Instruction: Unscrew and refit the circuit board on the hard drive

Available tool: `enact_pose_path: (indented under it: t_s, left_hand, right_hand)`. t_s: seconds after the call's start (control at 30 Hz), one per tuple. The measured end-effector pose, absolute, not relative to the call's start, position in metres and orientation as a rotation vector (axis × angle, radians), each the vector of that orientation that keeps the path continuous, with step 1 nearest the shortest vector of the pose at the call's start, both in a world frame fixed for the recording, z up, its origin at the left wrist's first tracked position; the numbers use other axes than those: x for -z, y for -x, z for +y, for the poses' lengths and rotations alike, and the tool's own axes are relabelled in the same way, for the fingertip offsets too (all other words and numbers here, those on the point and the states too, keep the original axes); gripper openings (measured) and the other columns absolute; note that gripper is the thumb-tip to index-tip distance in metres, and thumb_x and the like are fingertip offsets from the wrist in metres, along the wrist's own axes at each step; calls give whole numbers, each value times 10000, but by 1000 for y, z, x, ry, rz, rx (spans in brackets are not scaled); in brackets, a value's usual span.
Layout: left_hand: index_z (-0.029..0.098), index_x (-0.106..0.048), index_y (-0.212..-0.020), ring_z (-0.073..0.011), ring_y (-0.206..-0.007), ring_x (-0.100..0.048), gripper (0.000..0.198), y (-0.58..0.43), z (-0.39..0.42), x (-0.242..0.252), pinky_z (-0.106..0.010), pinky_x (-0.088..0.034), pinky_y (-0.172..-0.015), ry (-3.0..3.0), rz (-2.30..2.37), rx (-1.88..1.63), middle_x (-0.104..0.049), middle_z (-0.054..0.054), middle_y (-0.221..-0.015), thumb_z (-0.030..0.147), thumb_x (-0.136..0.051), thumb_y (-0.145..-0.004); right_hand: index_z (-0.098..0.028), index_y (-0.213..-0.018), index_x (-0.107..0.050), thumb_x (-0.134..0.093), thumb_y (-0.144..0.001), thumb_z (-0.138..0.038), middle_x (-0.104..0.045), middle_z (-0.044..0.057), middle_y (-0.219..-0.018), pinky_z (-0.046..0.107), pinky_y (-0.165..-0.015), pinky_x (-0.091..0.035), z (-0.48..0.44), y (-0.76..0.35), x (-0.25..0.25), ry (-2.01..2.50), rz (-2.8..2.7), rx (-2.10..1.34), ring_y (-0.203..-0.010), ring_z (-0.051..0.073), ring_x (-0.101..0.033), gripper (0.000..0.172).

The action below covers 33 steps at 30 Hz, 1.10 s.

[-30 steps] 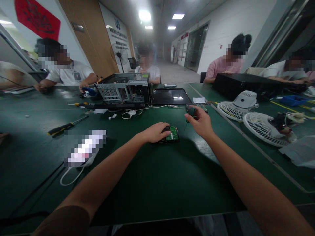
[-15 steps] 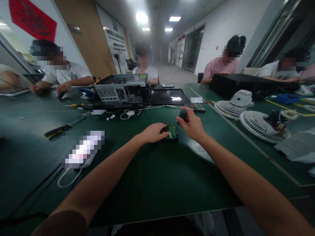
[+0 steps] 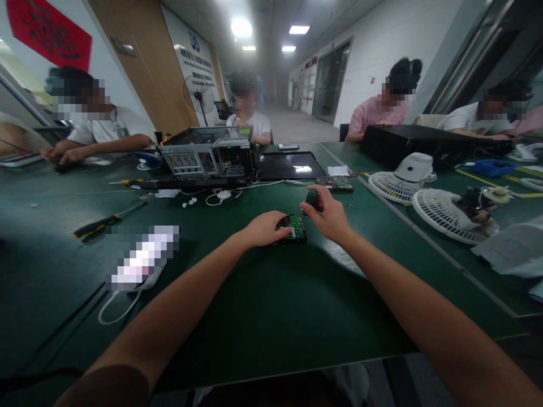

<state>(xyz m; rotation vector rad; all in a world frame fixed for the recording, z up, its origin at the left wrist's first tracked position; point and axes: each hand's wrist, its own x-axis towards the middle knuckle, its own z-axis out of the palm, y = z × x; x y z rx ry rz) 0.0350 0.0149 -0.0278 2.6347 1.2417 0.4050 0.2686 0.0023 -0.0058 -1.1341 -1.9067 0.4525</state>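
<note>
Workshop with screwdriver (image 3: 97, 226), open computer case (image 3: 186, 163)

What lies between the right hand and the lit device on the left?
In the head view, the green board lies between the two, and the left hand rests on its end nearer the lit device.

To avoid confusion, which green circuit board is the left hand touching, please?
The nearer green circuit board, under the left hand; the farther one lies near white paper.
</note>
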Motion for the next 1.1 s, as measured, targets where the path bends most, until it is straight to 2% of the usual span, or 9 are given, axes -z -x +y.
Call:
enact_pose_path:
  t_s: [0.13,0.3,0.47,0.57,0.77,0.87,0.97,1.1]
  left_hand:
    - [157,-560,-1370,-291,-1129,-632,575,-36,15,30,-391,-490,-967,-2601,1249,-438,-659,-137,-1266,533,-542,-936]
    - [193,-544,-1405,-279,-1139,-630,547,-38,16,33,-390,-482,-989,-2579,1238,-450,-657,-121,-1256,465,-560,-930]
    - [201,-554,-1402,-280,-1154,-625,533,-35,15,29,-402,-475,-1005,-2591,1159,-451,-653,-121,-1263,442,-573,-927]
    - [215,-558,-1406,-274,-1176,-614,543,-32,15,26,-396,-469,-1020,-2604,1072,-451,-644,-109,-1285,448,-599,-918]
    - [235,-638,-1347,-273,-1258,-571,461,-28,15,23,-390,-431,-1078,-2652,1017,-382,-588,-105,-1373,484,-536,-972]
    - [224,-631,-1367,-294,-1278,-554,559,-27,13,19,-403,-423,-1084,-2633,1005,-342,-576,-125,-1383,593,-533,-959]
    - [220,-607,-1401,-324,-1296,-534,743,-24,11,16,-408,-431,-1073,-2615,974,-302,-536,-139,-1426,708,-641,-842]
    - [231,-566,-1443,-342,-1322,-506,846,-21,13,17,-422,-416,-1084,-2624,952,-278,-483,-138,-1479,689,-743,-755]
  right_hand:
    - [-286,-1462,-431,-645,-934,-435,-715,72,-1125,426,-901,-573,3,-268,7,1030,-1926,-372,-949,242,-703,589]
    - [-267,-1429,-495,-608,-955,-370,-711,82,-1157,419,-810,-602,6,-269,9,950,-1933,-257,-870,223,-704,498]
    - [-270,-1477,-438,-526,-978,-264,-694,86,-1210,411,-883,-603,7,-271,10,871,-1959,-278,-947,217,-719,507]
    - [-268,-1473,-434,-571,-952,-269,-701,84,-1169,426,-880,-602,8,-270,13,896,-1947,-235,-895,219,-722,538]
    - [-262,-1396,-450,-631,-924,-329,-703,65,-1051,373,-753,-603,11,-269,17,919,-1897,-157,-801,201,-707,510]
    - [-266,-1337,-493,-644,-918,-333,-704,63,-1057,382,-764,-602,10,-271,14,908,-1914,-85,-794,200,-702,450]
    - [-262,-1333,-488,-625,-919,-289,-697,86,-1154,401,-803,-606,8,-272,12,879,-1933,-58,-851,213,-710,436]
    - [-249,-1338,-466,-626,-904,-260,-690,105,-1177,411,-830,-612,10,-271,15,866,-1908,-101,-881,222,-721,462]
